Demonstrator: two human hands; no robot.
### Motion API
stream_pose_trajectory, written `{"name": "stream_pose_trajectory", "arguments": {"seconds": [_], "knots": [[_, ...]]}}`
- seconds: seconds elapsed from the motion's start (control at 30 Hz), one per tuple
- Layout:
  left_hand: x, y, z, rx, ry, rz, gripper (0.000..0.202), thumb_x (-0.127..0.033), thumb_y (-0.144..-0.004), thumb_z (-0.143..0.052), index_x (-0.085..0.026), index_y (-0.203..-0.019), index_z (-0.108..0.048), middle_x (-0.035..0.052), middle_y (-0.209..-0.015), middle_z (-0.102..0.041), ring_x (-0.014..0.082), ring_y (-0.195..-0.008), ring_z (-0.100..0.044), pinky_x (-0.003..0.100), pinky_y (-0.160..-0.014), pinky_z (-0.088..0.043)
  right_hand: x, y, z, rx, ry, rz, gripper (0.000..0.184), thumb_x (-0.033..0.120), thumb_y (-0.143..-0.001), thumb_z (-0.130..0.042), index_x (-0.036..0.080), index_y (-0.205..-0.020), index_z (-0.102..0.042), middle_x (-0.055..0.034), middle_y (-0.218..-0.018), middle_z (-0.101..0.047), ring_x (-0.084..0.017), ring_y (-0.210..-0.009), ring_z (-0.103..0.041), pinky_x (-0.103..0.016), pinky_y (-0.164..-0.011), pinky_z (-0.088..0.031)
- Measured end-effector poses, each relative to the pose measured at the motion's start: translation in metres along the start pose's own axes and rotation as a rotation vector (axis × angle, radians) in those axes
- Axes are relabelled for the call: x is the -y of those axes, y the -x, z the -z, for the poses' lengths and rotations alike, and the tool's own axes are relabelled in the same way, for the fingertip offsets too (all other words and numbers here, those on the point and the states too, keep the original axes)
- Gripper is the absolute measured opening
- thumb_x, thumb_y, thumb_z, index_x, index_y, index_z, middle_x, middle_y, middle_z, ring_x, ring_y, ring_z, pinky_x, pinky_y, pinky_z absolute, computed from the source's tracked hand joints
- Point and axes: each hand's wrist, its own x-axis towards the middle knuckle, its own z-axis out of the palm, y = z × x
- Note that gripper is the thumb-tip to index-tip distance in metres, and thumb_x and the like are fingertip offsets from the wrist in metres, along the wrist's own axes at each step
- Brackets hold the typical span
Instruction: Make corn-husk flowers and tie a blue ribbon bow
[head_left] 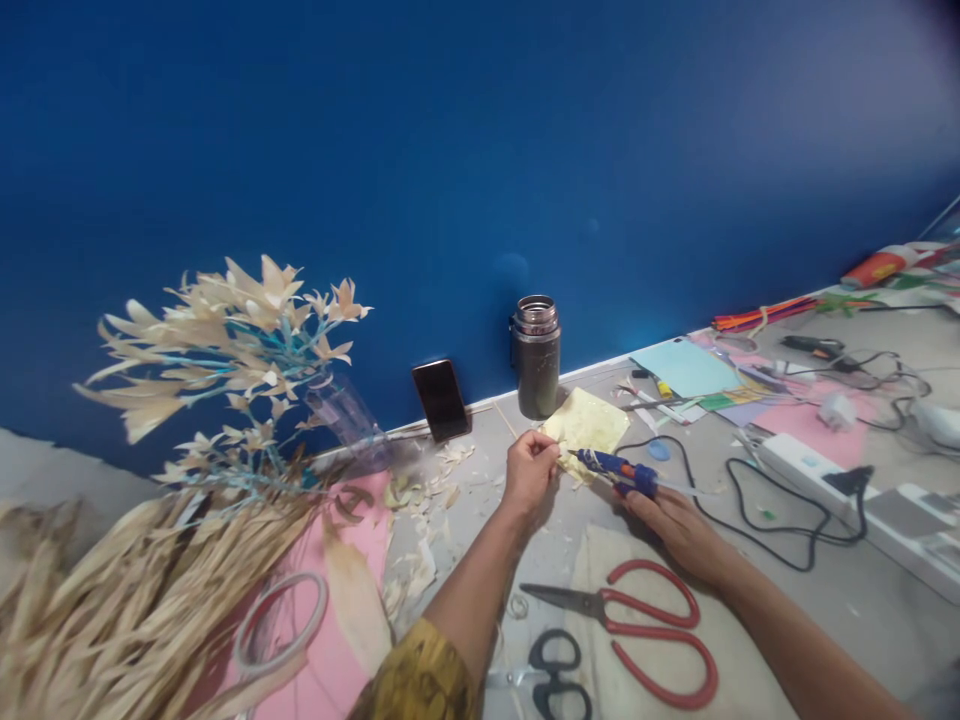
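Note:
My left hand (529,470) is closed in a pinch on a thin stick, with a small pale piece at its fingertips. My right hand (679,520) grips a blue glue gun (622,472) whose nozzle points left at that pinched spot. Both hands hover over a pale yellow sheet (589,420) on the grey table (840,590). A black cord runs from the glue gun toward a white power strip (810,470).
Red-handled scissors (645,620) and small black scissors (555,675) lie near me. A dark steel flask (536,355) and a phone (442,400) lean at the blue wall. Dried-leaf flowers on blue stems (232,350), a tape roll (281,620), pink paper and husk scraps fill the left.

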Motion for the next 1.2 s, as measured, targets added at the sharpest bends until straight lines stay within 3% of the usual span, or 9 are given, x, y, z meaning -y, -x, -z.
{"name": "stream_pose_trajectory", "arguments": {"seconds": [0.57, 0.83, 1.03, 1.2], "knots": [[0.007, -0.005, 0.006, 0.044, 0.064, 0.028, 0.030, -0.034, -0.064, -0.080, -0.018, -0.074, -0.056, -0.0090, -0.043, -0.048, 0.0043, -0.035, -0.035, 0.018, -0.038, -0.025, -0.009, 0.000, -0.005, -0.046, 0.038, 0.042, 0.048, 0.052, -0.099, -0.040, 0.022, -0.085, -0.075, -0.0085, -0.086, -0.078, -0.027, -0.081, -0.070, -0.039, -0.079, -0.057], [0.010, -0.007, 0.010, 0.063, 0.111, 0.031, 0.038, -0.039, -0.063, -0.084, -0.019, -0.077, -0.054, -0.0095, -0.043, -0.047, 0.0040, -0.035, -0.032, 0.017, -0.038, -0.022, -0.015, 0.001, -0.006, -0.052, 0.074, 0.129, 0.043, 0.045, -0.099, -0.043, 0.024, -0.111, -0.077, -0.0110, -0.106, -0.080, -0.030, -0.102, -0.072, -0.043, -0.095, -0.056], [0.006, -0.006, 0.011, 0.081, 0.161, 0.049, 0.045, -0.043, -0.061, -0.087, -0.019, -0.079, -0.053, -0.0095, -0.044, -0.048, 0.0032, -0.036, -0.031, 0.016, -0.038, -0.019, -0.017, -0.002, -0.008, -0.099, 0.208, 0.232, 0.039, 0.042, -0.099, -0.043, 0.023, -0.114, -0.073, -0.0123, -0.113, -0.076, -0.030, -0.107, -0.069, -0.043, -0.095, -0.055], [-0.003, -0.002, 0.009, 0.088, 0.218, 0.042, 0.048, -0.042, -0.059, -0.090, -0.019, -0.079, -0.053, -0.0098, -0.047, -0.047, 0.0026, -0.038, -0.033, 0.015, -0.039, -0.017, -0.006, -0.009, -0.008, -0.047, 0.391, 0.245, 0.026, 0.032, -0.094, -0.049, 0.018, -0.095, -0.071, -0.0134, -0.090, -0.073, -0.030, -0.085, -0.065, -0.043, -0.080, -0.052]]}}
